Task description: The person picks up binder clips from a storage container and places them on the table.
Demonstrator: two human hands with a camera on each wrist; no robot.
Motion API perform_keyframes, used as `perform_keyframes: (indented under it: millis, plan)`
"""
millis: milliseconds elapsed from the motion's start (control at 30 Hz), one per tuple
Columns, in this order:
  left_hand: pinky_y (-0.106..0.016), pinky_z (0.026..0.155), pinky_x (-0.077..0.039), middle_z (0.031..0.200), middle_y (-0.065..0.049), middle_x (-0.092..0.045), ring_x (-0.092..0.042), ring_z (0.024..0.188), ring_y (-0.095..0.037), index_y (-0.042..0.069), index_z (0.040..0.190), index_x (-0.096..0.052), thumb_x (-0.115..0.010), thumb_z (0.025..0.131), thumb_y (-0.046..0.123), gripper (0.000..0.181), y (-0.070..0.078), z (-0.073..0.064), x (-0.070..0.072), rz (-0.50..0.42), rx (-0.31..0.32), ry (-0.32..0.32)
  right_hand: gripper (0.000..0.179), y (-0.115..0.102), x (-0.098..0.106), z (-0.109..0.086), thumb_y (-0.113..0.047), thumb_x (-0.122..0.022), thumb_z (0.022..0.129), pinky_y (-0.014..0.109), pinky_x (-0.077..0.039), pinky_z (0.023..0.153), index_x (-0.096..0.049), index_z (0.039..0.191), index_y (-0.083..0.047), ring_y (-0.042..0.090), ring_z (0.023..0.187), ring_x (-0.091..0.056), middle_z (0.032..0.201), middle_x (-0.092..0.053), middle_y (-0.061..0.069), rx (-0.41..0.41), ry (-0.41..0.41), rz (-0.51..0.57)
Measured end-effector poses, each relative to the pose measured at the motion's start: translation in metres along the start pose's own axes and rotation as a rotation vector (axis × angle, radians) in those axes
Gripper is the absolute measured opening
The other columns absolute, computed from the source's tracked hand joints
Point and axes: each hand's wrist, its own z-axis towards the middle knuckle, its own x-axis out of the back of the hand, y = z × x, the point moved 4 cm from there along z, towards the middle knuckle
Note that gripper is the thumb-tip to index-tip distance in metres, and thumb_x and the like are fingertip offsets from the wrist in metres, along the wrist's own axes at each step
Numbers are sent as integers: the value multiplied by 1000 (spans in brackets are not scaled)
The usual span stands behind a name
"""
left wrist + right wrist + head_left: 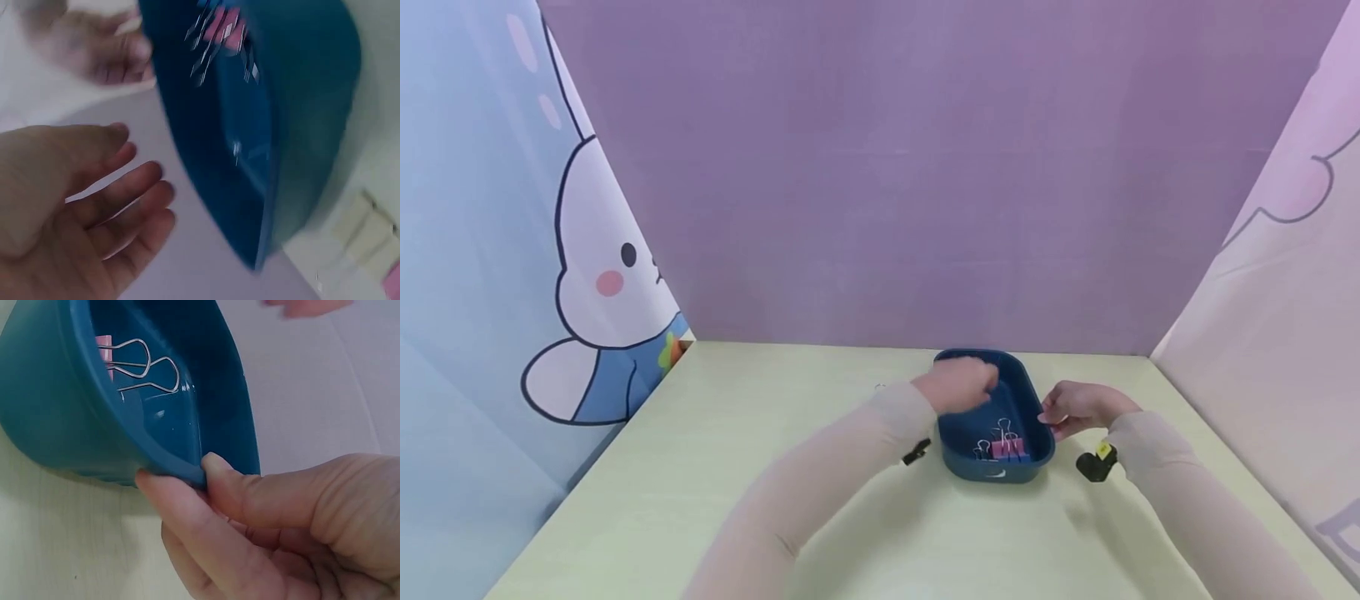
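The right hand pinches the rim of the bin; the left hand, grip released, is near its opening. Apparent step: collecting clips. Next move likely requires fetching more.

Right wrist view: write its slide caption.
Right hand pinching the edge of a blue basket with a pink binder clip inside.

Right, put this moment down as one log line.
left hand: near bin, fingers relaxed, nothing held | right hand: pinching bin by its edge | clips: inside bin, pink among them
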Motion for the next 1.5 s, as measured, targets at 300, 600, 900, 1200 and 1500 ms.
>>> perform_keyframes:
  millis: [300,600,900,1200,1500]
  plan:
    - [-30,68,-54,73,7,-61,-56,67,-9,20,82,-66,-62,95,28,15,33,4,-42,124,41,-232,10,0,-1,1,-4,-57,96,27,-57,69,-58,89,3,16,70,-58,79,-57,7,7,-12,-12]
    - [-22,61,-50,70,8,-65,-59,63,-7,20,78,-70,-66,91,19,14,25,0,-42,-64,21,-264,9,1,-1,1,-4,-57,95,26,-57,68,-57,89,2,16,70,-58,80,-57,7,4,-3,-13]
    - [-18,70,-50,84,6,-68,-63,78,-7,13,90,-71,-63,92,9,9,-26,-7,15,-286,-29,-118,10,-3,-3,-1,-4,-57,95,26,-57,68,-56,87,2,16,68,-58,78,-57,7,4,-1,-26]
    - [-28,80,-54,98,-8,-69,-65,89,-19,5,102,-68,-59,96,12,14,-125,-31,52,-428,126,126,7,-4,-3,-2,-2,-56,95,28,-58,70,-56,91,4,16,70,-59,81,-57,8,-10,4,-21]
    - [-37,84,-53,98,-10,-70,-63,91,-24,3,93,-71,-61,93,8,11,-192,-64,8,-464,356,81,8,1,0,-2,-1,-55,96,28,-58,71,-55,89,3,16,71,-60,82,-57,8,-7,6,-12]
